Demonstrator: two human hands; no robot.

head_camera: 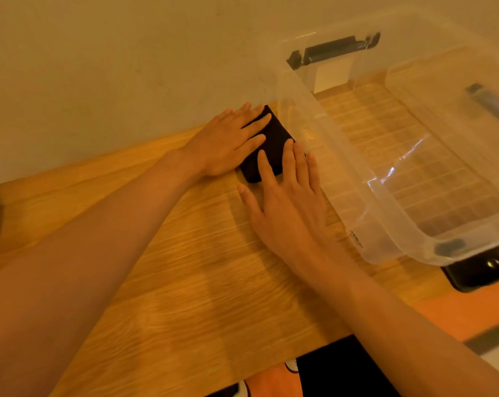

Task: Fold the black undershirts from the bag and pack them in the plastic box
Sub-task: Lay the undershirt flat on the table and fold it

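My left hand [225,144] and right hand [285,202] lie flat, fingers straight, pressing the small folded black undershirt [274,138] at the wooden worktop's [185,267] back edge, just beside the clear plastic box [342,173]; lifting carelessly could make it unfold.

It looks like a plain room in a home: a wood-grain desk [185,276] set against a bare cream wall [99,58], a clear plastic box [338,156] for storage, an orange floor [485,299].
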